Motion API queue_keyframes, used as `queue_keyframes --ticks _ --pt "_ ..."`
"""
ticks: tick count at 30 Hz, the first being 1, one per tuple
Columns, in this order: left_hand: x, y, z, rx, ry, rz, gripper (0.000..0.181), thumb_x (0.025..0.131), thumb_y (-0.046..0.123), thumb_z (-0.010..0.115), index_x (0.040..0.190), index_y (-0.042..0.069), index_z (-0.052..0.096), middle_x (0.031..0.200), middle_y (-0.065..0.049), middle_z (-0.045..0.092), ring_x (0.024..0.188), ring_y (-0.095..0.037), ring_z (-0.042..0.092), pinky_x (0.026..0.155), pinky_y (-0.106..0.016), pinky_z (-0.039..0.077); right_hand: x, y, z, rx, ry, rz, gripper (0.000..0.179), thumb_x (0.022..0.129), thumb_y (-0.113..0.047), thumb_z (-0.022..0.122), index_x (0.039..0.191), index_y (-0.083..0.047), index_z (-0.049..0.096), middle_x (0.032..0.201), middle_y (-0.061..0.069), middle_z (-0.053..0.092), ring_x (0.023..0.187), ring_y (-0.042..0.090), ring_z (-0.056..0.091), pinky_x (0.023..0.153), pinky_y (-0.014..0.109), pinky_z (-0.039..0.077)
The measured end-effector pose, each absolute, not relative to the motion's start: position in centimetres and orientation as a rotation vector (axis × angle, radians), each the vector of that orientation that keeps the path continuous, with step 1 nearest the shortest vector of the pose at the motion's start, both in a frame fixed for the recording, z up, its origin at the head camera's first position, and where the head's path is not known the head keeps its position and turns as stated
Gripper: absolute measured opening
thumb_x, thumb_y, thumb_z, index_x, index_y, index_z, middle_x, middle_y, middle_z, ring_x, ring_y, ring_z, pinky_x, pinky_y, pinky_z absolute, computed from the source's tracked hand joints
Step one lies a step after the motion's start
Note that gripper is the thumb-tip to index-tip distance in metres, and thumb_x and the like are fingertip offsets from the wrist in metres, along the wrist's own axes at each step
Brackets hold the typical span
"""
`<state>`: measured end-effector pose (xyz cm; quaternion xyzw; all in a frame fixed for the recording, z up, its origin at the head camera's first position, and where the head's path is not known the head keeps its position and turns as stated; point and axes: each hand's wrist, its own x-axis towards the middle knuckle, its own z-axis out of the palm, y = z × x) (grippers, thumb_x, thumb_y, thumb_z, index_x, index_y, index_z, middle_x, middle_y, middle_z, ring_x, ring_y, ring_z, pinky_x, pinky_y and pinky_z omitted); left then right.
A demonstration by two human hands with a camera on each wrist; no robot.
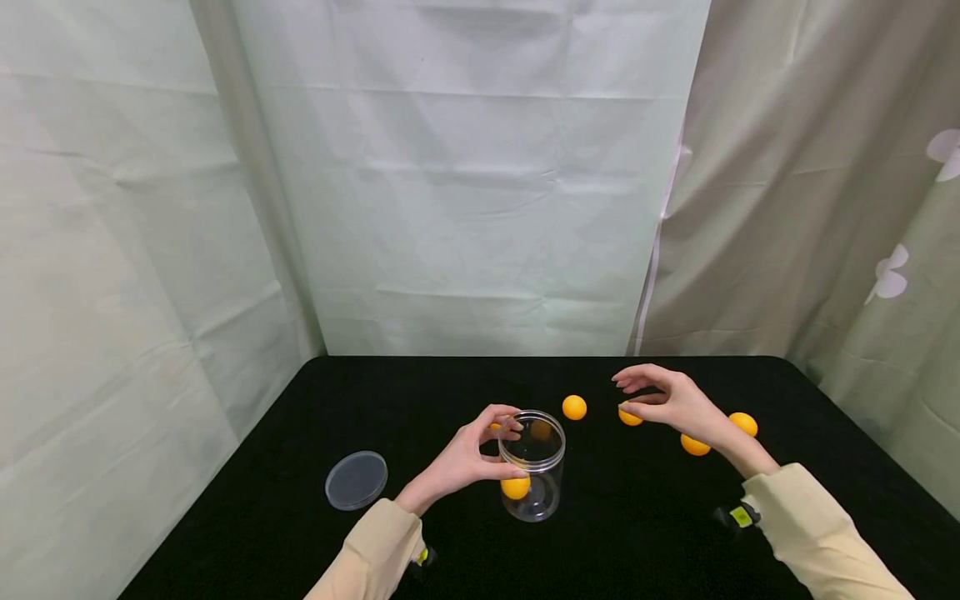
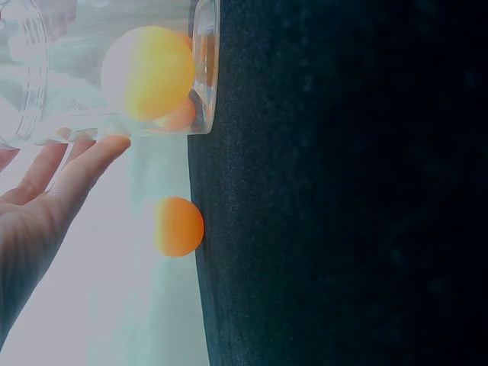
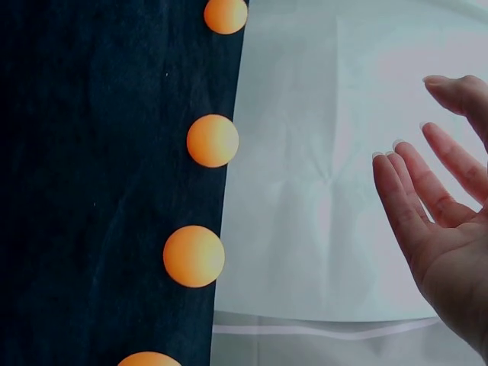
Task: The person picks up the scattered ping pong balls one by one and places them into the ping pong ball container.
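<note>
My left hand (image 1: 467, 454) holds a clear plastic jar (image 1: 551, 492) near its rim, thumb and fingers on either side. The jar stands upright and lidless on the black table. Inside lies an orange ping-pong ball (image 2: 149, 72), low in the jar. My right hand (image 1: 675, 404) hovers over the right half of the table, fingers loosely bent and nothing in them. Beneath and around it lie orange balls, one (image 1: 630, 417) partly hidden by the thumb and another (image 1: 695, 446) below the wrist. In the left wrist view, another ball (image 2: 180, 226) sits beyond the jar.
A round translucent lid (image 1: 357, 481) lies flat left of the jar. One ball (image 1: 574, 407) rests just behind the jar to the right, and another (image 1: 743, 423) sits beyond the right forearm. Pale curtains (image 1: 480, 208) hang behind the black table (image 1: 615, 533).
</note>
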<state>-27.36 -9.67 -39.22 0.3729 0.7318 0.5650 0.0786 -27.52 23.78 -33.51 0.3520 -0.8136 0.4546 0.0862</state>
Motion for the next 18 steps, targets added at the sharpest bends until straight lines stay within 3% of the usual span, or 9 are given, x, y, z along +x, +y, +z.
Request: queue_keyframes --ticks 6,14,18 --pt "-27.7 -9.7 -39.8 1.101 2.207 1.691 0.065 0.076 0.018 0.072 0.13 0.018 0.037 0.121 -0.012 0.043 0.109 -0.025 0.047 0.074 -0.034 0.051 -27.5 24.3 -33.7 1.004 -2.432 1.348 0.035 0.084 -0.005 0.064 0.117 0.0 0.053 0.111 0.014 0.054 0.096 0.018 0.052 0.08 0.027 0.048" --pt "-25.9 -9.6 -37.2 1.097 2.174 1.68 0.064 0.076 0.011 0.07 0.129 0.005 0.035 0.121 -0.023 0.04 0.11 -0.031 0.046 0.076 -0.033 0.05 -27.7 25.0 -33.9 0.98 -2.426 1.348 0.035 0.084 -0.004 0.063 0.117 0.001 0.052 0.111 0.017 0.053 0.096 0.02 0.053 0.079 0.025 0.048" --pt "-25.7 -9.6 -36.9 1.077 2.166 1.679 0.063 0.076 0.011 0.069 0.129 0.004 0.035 0.121 -0.024 0.039 0.111 -0.035 0.044 0.076 -0.033 0.05 -27.7 25.3 -34.1 0.948 -2.437 1.34 0.034 0.084 -0.005 0.063 0.116 0.001 0.053 0.11 0.016 0.054 0.095 0.022 0.053 0.079 0.024 0.048"
